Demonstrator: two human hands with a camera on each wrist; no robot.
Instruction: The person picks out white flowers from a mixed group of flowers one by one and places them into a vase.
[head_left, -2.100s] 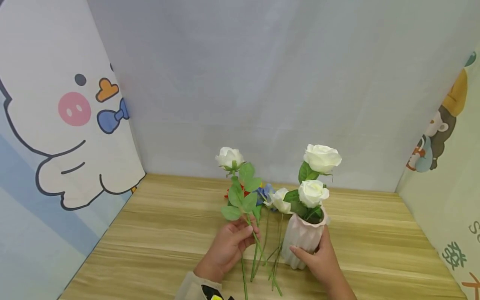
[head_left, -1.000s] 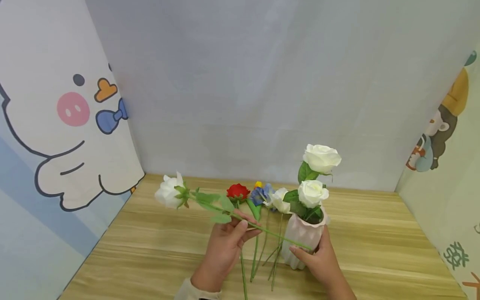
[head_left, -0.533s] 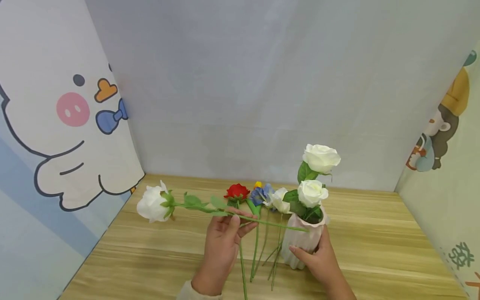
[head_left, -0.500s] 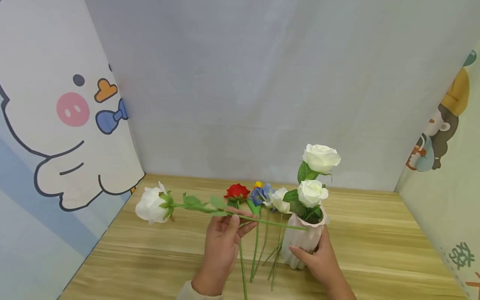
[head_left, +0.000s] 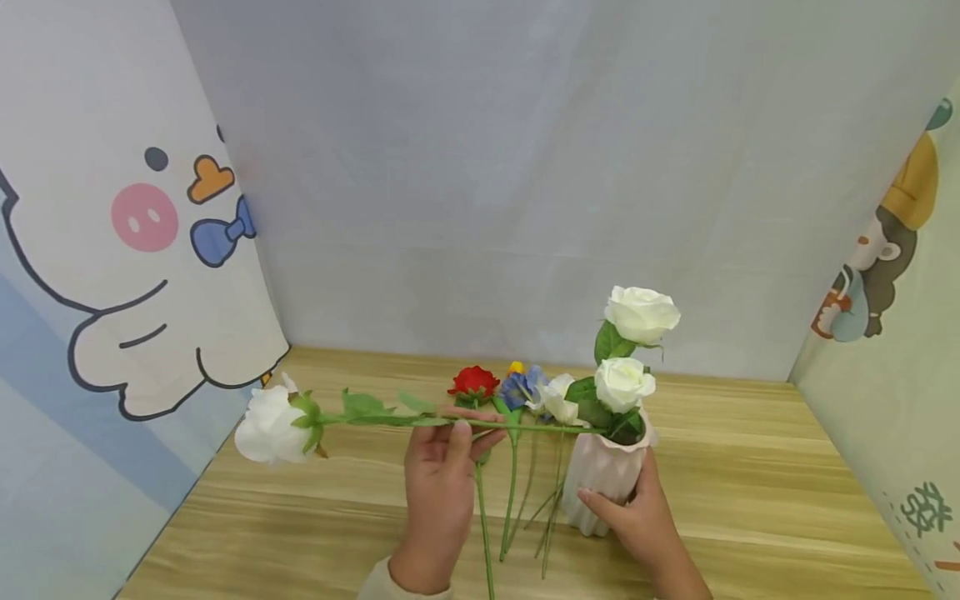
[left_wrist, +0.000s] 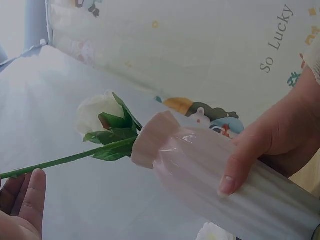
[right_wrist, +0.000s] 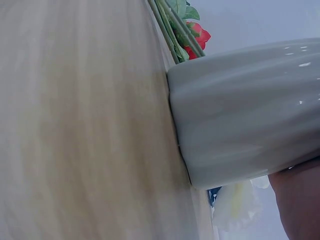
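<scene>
In the head view my left hand (head_left: 441,483) pinches the green stem of a white rose (head_left: 273,425) between thumb and fingers. The rose lies nearly level, its bloom out to the left. Its stem end is at the mouth of the pale pink fluted vase (head_left: 600,483); how far inside it reaches is hidden. My right hand (head_left: 641,521) grips the vase from the right side, thumb across the front. The left wrist view shows the stem (left_wrist: 70,159) meeting the vase rim (left_wrist: 157,140). Two white roses (head_left: 625,385) stand in the vase. In the right wrist view the vase base (right_wrist: 200,125) meets the table.
On the wooden table (head_left: 720,500), left of the vase, lie a red flower (head_left: 475,381), a yellow flower (head_left: 515,367), a blue flower (head_left: 517,390) and a white flower (head_left: 558,400), stems toward me. A grey cloth (head_left: 480,208) hangs behind, with printed cloths at both sides.
My left hand has turned the rose from upright to nearly level, bloom swinging left. Its stem end has risen from in front of the vase to the mouth. The right hand keeps its hold.
</scene>
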